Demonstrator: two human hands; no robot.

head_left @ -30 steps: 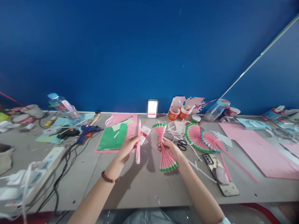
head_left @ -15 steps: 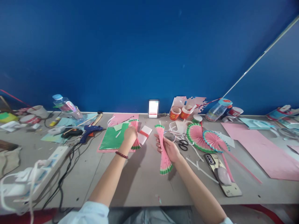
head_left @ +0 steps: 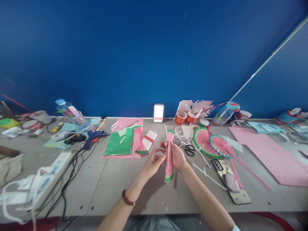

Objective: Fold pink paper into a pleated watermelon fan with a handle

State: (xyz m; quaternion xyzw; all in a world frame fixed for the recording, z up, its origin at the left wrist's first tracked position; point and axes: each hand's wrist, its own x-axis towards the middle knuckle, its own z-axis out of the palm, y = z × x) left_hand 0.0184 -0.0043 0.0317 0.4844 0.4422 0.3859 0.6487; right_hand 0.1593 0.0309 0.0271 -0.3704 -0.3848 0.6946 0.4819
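Observation:
My right hand [head_left: 178,156] grips a pleated paper fan [head_left: 169,163], pink with green and white ends, at its pinched middle; the fan stands nearly lengthwise above the table. Close to the fan's left side is my left hand [head_left: 154,163], its thumb and fingers curved and apart with nothing seen in them; whether a fingertip touches the pleats I cannot tell. A second pleated paper fan [head_left: 139,139] of the same colours lies on a pink sheet. Beside it rest a green paper pack [head_left: 117,144] and a white packet with a red band [head_left: 149,140].
Black scissors [head_left: 189,150], white strips and round watermelon fans [head_left: 204,141] lie to the right, with a phone [head_left: 231,183] in front. Paper cups [head_left: 180,117] stand at the back. Leftward are a blue glue gun [head_left: 92,138], a power strip [head_left: 51,179] and a tilted bottle [head_left: 69,110].
My left hand has let go of the second fan, leaving it on the pink sheet, and has moved right and nearer to me, beside the held fan. My right hand keeps its fan, now turned edgewise.

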